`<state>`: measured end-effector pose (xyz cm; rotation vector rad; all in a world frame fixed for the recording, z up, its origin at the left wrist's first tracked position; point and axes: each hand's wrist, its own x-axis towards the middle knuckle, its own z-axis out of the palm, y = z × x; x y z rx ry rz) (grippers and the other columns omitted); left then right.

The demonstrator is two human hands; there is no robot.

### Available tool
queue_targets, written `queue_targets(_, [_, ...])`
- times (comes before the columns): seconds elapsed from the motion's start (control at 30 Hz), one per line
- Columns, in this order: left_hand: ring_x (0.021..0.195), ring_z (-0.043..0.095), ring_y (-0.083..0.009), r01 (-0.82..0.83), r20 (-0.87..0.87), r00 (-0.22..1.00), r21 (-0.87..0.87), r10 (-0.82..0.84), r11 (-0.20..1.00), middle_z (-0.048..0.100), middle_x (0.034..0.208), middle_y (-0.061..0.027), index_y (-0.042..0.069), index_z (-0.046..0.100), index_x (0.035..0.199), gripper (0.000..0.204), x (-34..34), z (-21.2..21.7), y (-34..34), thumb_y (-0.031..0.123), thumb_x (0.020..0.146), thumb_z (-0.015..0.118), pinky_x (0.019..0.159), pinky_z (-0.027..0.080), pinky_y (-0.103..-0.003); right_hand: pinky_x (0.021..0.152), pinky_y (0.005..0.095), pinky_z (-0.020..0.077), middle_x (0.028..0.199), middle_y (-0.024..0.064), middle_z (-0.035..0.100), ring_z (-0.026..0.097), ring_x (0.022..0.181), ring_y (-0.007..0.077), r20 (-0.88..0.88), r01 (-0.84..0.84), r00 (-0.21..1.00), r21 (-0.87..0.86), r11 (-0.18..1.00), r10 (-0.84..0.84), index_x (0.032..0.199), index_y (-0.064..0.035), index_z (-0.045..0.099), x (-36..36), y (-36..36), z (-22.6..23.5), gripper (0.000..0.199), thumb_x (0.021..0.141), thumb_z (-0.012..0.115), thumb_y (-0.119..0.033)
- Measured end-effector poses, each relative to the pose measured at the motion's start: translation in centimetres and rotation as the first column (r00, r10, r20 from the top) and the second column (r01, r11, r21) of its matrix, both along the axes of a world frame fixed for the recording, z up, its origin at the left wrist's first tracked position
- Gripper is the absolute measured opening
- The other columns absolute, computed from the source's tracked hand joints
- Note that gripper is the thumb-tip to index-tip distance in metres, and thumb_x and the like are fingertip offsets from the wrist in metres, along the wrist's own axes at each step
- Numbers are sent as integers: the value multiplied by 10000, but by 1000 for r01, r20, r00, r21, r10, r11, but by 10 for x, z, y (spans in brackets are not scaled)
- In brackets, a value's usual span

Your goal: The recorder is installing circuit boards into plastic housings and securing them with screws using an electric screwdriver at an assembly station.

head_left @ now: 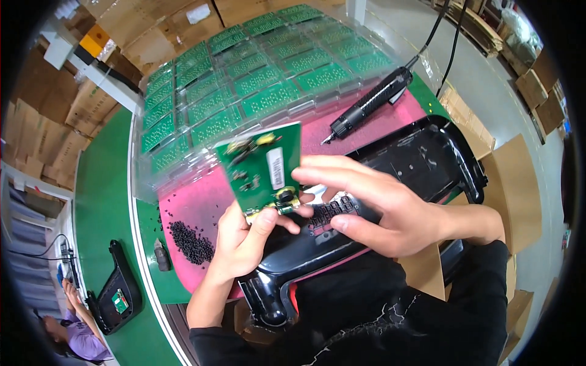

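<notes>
My left hand grips a green circuit board by its lower edge, thumb in front. The board is tilted up and carries a white label, a round black part and yellow-wrapped components. At its right edge is my right hand, fingers stretched out and thumb apart; I cannot tell whether a fingertip touches the board. Beneath both hands lies a long black plastic housing with curved ends. Inside it, a part with rows of small dark blocks shows between my hands.
A black electric screwdriver lies on the pink mat. Behind it, clear trays hold several green boards. Small black screws are heaped at the left. An open cardboard box stands at the right. A co-worker sits far left, near another black housing.
</notes>
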<state>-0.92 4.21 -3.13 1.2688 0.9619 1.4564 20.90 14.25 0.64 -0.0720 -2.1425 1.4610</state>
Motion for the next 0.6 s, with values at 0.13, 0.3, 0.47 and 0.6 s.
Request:
queue_targets(0.13, [764, 684, -159, 306, -218, 897, -321, -385, 896, 712, 926, -125, -35, 488, 1324, 373, -9, 10, -3, 165, 1009, 502, 715, 565, -330, 880, 404, 497, 1227, 196, 579, 576, 1041, 375, -85, 403, 906, 470, 785, -415, 1468, -4, 363, 18, 2, -6, 868, 730, 811, -100])
queue_targets(0.3, [681, 701, -289, 579, -325, 600, -455, -731, 677, 708, 796, -135, 42, 459, 1410, 456, -3, 6, -5, 160, 979, 550, 618, 540, -366, 520, 348, 461, 685, 87, 583, 564, 589, 241, 63, 287, 929, 498, 818, -364, 946, 4, 660, 44, -20, -22, 232, 761, 778, -69])
queue_targets(0.47, [605, 683, -241, 575, -460, 622, -281, -633, 769, 715, 814, -119, 30, 591, 1288, 404, -7, 2, -4, 179, 921, 671, 537, 526, -319, 519, 297, 486, 702, 98, 642, 617, 578, 195, 216, 216, 945, 155, 964, -247, 978, 22, 690, 61, -27, -29, 158, 824, 708, -12])
queue_targets(0.6, [828, 651, -132, 244, -525, 787, -219, -325, 945, 652, 1076, -79, 23, 627, 1244, 689, -3, 6, -2, 112, 622, 912, 530, 539, -236, 557, 229, 508, 716, 62, 703, 648, 623, 61, 383, 390, 864, -96, 916, -327, 1035, 25, 681, 66, -21, -32, 142, 902, 643, -8])
